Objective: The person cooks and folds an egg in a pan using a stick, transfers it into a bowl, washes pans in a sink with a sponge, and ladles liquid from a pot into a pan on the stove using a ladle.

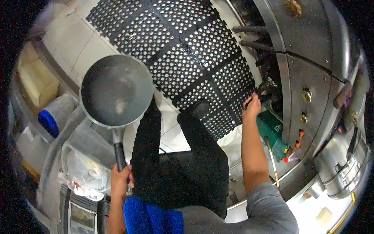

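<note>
My left hand [121,179] is closed round the black handle of a frying pan [117,89]. The pan is held out over the floor at the left, its dark inside facing me, with a pale worn patch and no food in it. On the other side, my right arm reaches forward, and my right hand [252,106] is at the front of the stove [307,70], above a green container [269,126]. Its fingers are curled round something dark that I cannot make out.
A black perforated rubber mat [179,58] covers the tiled floor ahead. At the left, plastic containers [87,163] and a blue-ended roll [48,121] sit on shelving. A lidded metal pot [339,167] stands at the right. A thin stick [272,162] leans near the green container.
</note>
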Motion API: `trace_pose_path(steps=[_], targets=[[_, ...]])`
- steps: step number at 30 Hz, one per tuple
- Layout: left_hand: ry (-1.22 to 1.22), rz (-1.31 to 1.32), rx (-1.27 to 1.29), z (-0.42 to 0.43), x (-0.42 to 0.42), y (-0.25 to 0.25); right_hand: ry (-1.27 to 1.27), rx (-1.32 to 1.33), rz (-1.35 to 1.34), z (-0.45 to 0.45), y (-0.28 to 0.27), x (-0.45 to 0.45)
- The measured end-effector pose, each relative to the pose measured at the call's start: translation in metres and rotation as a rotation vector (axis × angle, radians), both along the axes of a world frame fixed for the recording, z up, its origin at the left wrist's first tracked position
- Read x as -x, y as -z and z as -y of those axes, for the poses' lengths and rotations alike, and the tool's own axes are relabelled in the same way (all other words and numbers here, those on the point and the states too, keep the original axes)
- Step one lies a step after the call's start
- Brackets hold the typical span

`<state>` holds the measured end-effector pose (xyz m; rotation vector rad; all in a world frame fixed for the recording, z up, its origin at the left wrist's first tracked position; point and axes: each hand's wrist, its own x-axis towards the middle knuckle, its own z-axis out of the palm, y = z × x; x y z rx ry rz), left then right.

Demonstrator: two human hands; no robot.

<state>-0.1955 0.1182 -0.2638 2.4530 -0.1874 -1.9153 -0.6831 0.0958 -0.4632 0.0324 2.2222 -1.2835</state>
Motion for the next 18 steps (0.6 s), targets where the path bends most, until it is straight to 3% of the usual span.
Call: trace_pose_path(steps=[3, 7, 10, 12, 14, 18], targets=[[-0.117, 0.036, 0.011, -0.004, -0.010, 0.015, 0.089, -0.034, -0.120, 0.048, 0.033, 0.052], [-0.236, 0.106, -0.008, 0.001, -0.014, 0.032, 0.123, 0.012, -0.046, 0.084, 0.057, 0.130], [-0.202, 0.142, 0.045, 0.001, -0.015, 0.045, 0.182, -0.211, -0.078, 0.103, 0.074, 0.187], [-0.122, 0.192, 0.032, -0.002, -0.020, 0.053, 0.161, -0.076, -0.049, 0.095, 0.092, 0.226], [-0.043, 0.244, 0.024, -0.006, -0.024, 0.057, 0.139, 0.063, -0.020, 0.090, 0.108, 0.238], [-0.008, 0.187, 0.037, 0.009, -0.013, 0.039, 0.142, -0.161, 0.191, 0.069, 0.088, 0.195]])
